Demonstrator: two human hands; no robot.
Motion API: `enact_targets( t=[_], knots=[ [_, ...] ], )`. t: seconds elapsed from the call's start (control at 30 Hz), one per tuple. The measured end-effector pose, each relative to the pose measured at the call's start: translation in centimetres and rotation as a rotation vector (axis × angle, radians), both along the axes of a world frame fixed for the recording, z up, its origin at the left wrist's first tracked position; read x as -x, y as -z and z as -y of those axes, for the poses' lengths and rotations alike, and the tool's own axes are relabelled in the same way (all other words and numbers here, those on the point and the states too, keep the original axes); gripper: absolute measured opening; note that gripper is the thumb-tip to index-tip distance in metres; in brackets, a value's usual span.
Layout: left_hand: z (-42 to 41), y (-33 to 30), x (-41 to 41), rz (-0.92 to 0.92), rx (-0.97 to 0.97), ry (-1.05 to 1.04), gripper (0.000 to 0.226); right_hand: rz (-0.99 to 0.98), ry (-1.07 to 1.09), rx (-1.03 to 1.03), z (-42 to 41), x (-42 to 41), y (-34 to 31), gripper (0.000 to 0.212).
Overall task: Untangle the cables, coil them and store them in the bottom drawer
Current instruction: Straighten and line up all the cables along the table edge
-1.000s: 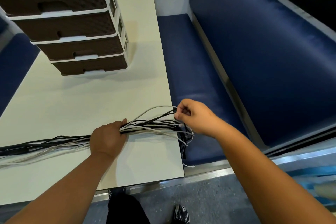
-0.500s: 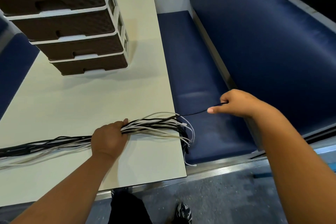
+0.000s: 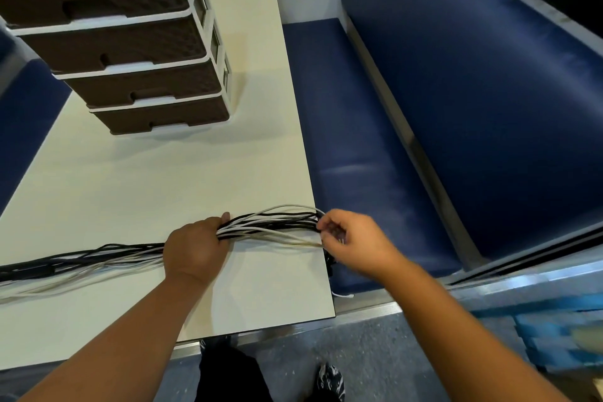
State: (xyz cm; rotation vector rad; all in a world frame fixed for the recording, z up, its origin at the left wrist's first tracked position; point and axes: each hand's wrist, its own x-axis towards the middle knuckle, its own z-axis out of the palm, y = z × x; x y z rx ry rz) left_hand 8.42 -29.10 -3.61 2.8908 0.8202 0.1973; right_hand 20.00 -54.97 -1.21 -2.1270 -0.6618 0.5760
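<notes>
- The bundle of black and white cables (image 3: pixel 267 227) lies stretched across the near part of the cream table (image 3: pixel 163 179), running from the 9 o'clock edge of the view to the table's right edge at about 4 o'clock from centre, where some ends hang over the side.
- The left hand (image 3: pixel 195 248) presses down on the bundle near its middle, fingers curled over the strands and thumb wrapped round them, pinning them to the tabletop.
- The right hand (image 3: pixel 352 240) sits at the bundle's right end, at the table edge; its fingers are bent in among the cable ends, apparently pinching one or more strands, though exactly which cannot be told.
- Judging by the layout, the cables run roughly parallel, not knotted, so untangling looks well under way; strands cross left of the left hand, so it is probably not finished.
- No coil shows anywhere: coiling seems not yet begun.
- The brown drawer unit (image 3: pixel 130 52) stands on the table at 11 o'clock, well apart from the cables. Its bottom drawer (image 3: pixel 163 119) looks closed, so storing is still to come.
- A blue bench seat (image 3: pixel 359 140) runs along the table's right side, from 1 to 4 o'clock.
</notes>
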Motion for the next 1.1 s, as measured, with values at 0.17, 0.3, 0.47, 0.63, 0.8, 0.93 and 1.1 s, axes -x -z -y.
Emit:
enact_targets(
  t=[0.17, 0.3, 0.47, 0.63, 0.8, 0.93, 1.1],
  knots=[
    [0.0, -0.1, 0.1, 0.013, 0.024, 0.004, 0.038, 0.041, 0.118, -0.031, -1.5, 1.6, 2.7, 0.038],
    [-0.1, 0.0, 0.2, 0.013, 0.017, 0.020, 0.050, -0.080, 0.166, -0.034, -1.3, 1.1, 4.0, 0.033],
    [-0.1, -0.1, 0.0, -0.028, 0.058, 0.005, 0.035, 0.163, 0.124, 0.072, -1.0, 0.6, 4.4, 0.037],
    [0.0, 0.0, 0.0, -0.023, 0.037, 0.008, 0.033, 0.009, 0.033, 0.126, -0.5, -0.8, 4.6, 0.017],
    [0.1, -0.2, 0.0, -0.031, 0.025, 0.020, 0.032, -0.292, -0.051, 0.021, 2.1, -2.1, 3.3, 0.034],
    [0.0, -0.2, 0.0, -0.034, 0.006, 0.023, 0.032, -0.330, -0.112, 0.022, 4.0, -4.4, 0.9, 0.044],
    [-0.4, 0.3, 0.2, 0.028, 0.000, 0.054, 0.046, -0.010, -0.117, 0.331, 6.9, -8.7, -0.5, 0.039]
  ],
)
